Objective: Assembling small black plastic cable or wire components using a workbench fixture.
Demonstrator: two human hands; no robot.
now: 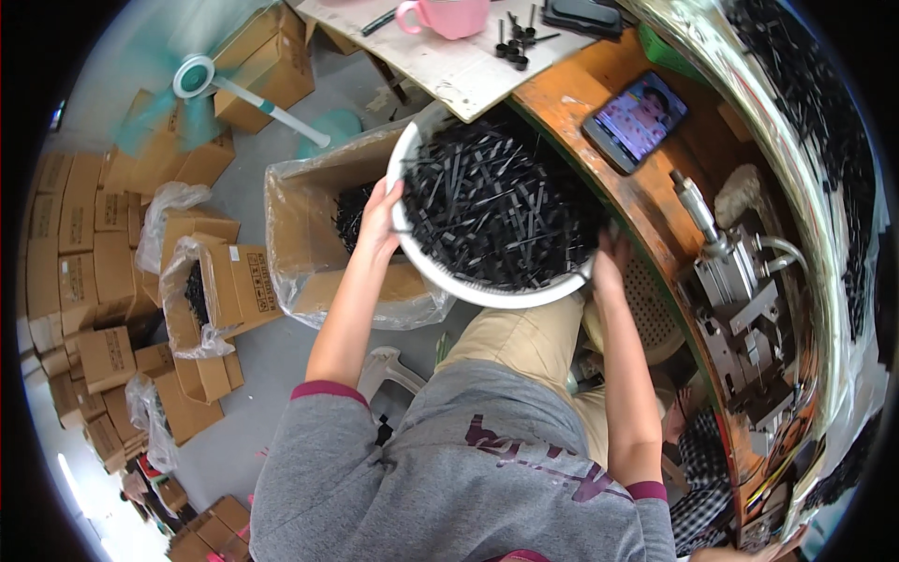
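Left hand (378,221), right hand (608,266), fingers (394,194) tight on one white basin (506,299) of uncountable black pieces (501,201)

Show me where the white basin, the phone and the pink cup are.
White basin (510,301): head view, on the bare rim at its lower side.
Phone (639,122): head view, on its lit screen.
Pink cup (456,17): head view, on the body, right of the handle.
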